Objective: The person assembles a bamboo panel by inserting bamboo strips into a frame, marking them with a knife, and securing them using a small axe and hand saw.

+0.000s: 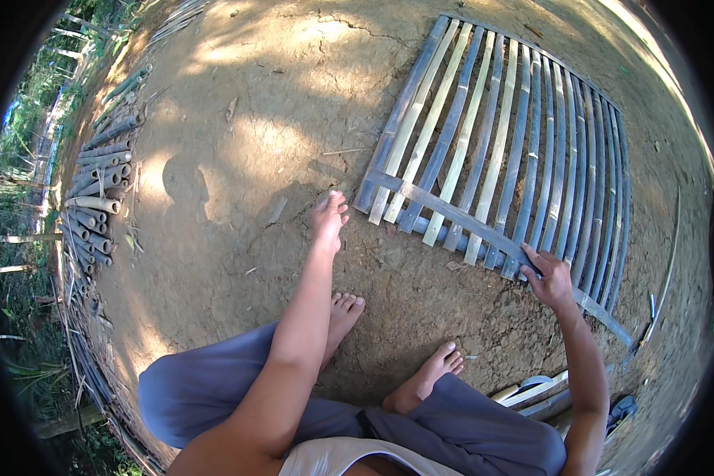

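Observation:
A panel of split bamboo slats (496, 155) lies on the bare earth ahead and to the right, its pale and grey-green strips side by side with gaps between. One long crosswise bamboo strip (468, 220) runs over their near ends and sticks out past the right side. My right hand (550, 279) grips this strip near its right part, thumb and fingers on either side. Off the panel's near left corner, my left hand (329, 222) is raised with its fingers curled in; whether something small is between them cannot be seen.
Cut bamboo poles (99, 190) are piled along the left, beside green plants (24, 190). My bare feet (424, 379) rest on the cracked dirt. Loose split strips (535, 390) and a dark sandal (623, 411) lie at lower right. A thin strip (665, 285) curves along the right.

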A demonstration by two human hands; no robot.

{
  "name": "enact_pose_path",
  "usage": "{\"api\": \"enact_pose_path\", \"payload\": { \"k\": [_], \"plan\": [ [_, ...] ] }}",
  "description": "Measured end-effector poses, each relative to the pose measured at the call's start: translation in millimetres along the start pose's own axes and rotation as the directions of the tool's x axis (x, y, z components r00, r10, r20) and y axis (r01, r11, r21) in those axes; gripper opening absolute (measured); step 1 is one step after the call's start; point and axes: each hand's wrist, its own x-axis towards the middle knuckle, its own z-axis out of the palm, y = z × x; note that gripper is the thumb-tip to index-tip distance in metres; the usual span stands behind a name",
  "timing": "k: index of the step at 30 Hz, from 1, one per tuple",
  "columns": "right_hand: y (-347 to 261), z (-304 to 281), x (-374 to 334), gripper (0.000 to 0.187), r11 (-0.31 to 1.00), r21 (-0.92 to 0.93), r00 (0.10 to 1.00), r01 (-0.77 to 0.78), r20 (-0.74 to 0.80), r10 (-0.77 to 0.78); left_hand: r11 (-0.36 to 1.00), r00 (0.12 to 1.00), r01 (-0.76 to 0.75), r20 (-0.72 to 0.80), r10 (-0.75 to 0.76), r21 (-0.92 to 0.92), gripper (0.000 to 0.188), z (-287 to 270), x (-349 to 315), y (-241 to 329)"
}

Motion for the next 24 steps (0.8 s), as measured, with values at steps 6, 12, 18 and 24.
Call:
{"api": "enact_pose_path", "payload": {
  "k": [6, 12, 18, 24],
  "plan": [
    [0, 50, 8, 0.049, 0.999, -0.018, 0.997, 0.035, 0.076, -0.034, 0.966, 0.996, -0.06, -0.044, 0.073, 0.252, 0.045, 12, 22, -15],
    [2, 66, 19, 0.049, 0.997, -0.036, 0.993, 0.066, 0.098, -0.062, 0.959, 0.99, -0.132, -0.012, 0.139, 0.251, 0.032, 13, 32, -31],
    [2, 71, 23, 0.047, 0.996, -0.067, 0.994, 0.058, 0.098, -0.051, 0.971, 0.992, -0.112, -0.026, 0.12, 0.21, 0.021, 7, 41, -35],
    [-6, 70, 19, 0.05, 0.99, -0.139, 0.996, 0.036, 0.086, -0.025, 0.985, 0.994, -0.078, -0.058, 0.088, 0.156, 0.016, 17, 33, -30]
  ]
}}
